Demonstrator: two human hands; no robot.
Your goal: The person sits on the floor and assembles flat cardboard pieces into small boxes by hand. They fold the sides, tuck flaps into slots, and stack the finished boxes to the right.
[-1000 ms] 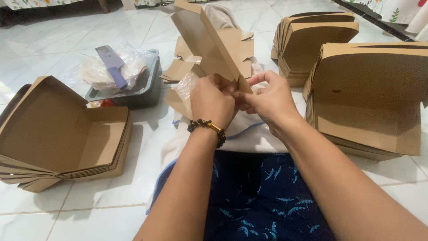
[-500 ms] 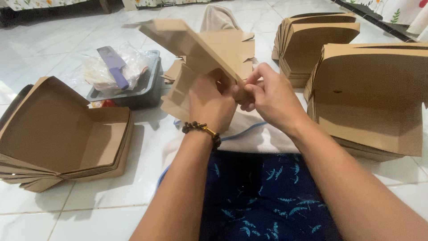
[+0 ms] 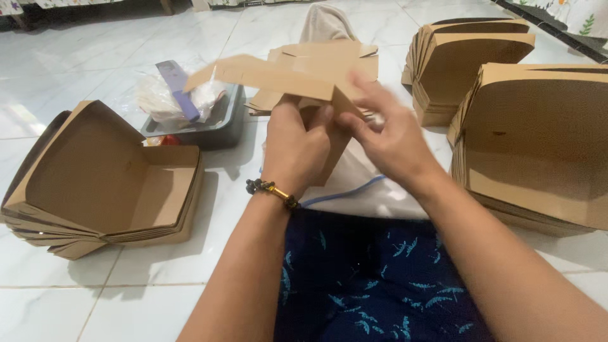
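**A:** Where is the cardboard piece, and how do the hands hold it?

**B:** A flat, unfolded brown cardboard box blank (image 3: 288,71) is held up in the air at the centre of the view, above the person's lap. The left hand (image 3: 296,144) grips it from underneath, fingers curled around a folded flap that hangs down. The right hand (image 3: 387,134) is blurred; its fingers pinch or press the blank's right lower edge, though I cannot tell exactly how tightly.

**A:** Which way does the blank lie?

**B:** Its long axis runs left to right, nearly level, tilted slightly up at the right. Most of its length reaches out to the left, past the left hand. Both hands touch it close together near its right end, so neither is clearly nearer; the left hand sits more squarely under it.

**A:** What surrounds the hands?

**B:** On the white tiled floor (image 3: 76,63), to the left, lies a stack of folded open boxes (image 3: 107,183). Beyond it sits a dark tray (image 3: 215,123) holding a crumpled plastic bag with a purple strip on top. To the right stand two nested stacks of folded boxes, one near (image 3: 538,145) and one farther back (image 3: 472,63). More flat blanks (image 3: 354,54) lie on the floor behind the hands. A beaded bracelet (image 3: 272,191) circles the left wrist.
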